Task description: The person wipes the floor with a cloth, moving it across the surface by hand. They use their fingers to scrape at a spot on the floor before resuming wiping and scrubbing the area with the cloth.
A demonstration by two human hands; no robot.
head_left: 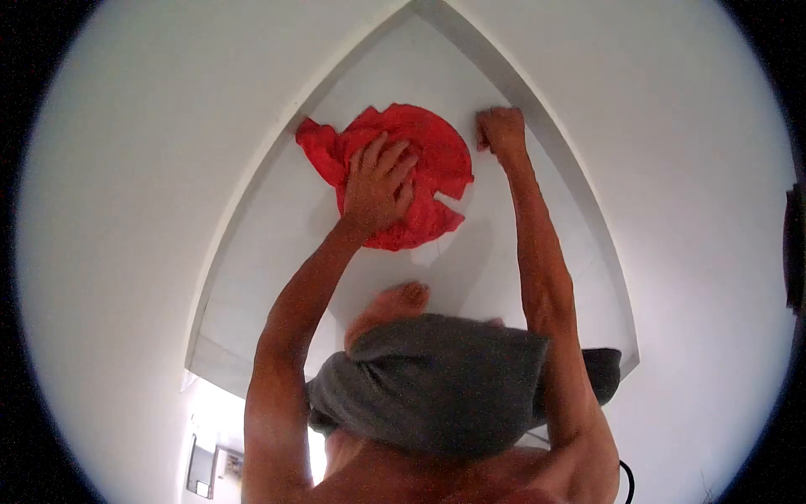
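Note:
A crumpled red cloth (428,143) lies spread on the pale floor (403,76) between two walls. My left hand (382,181) rests on top of it, palm down, with the fingers spread and lying flat on the fabric. To the right of the cloth, my right hand (501,130) is closed in a fist at the floor, close to the right wall and apart from the cloth. Nothing shows sticking out of that fist. The cloth's left end reaches up to the left wall's base, and a notch of floor shows in its right edge.
White walls (151,168) rise on both sides, with a skirting (537,109) along the floor meeting at the far corner. My bare foot (403,298) and dark grey shorts (445,378) are just below the cloth. A bright doorway (218,428) is at the lower left.

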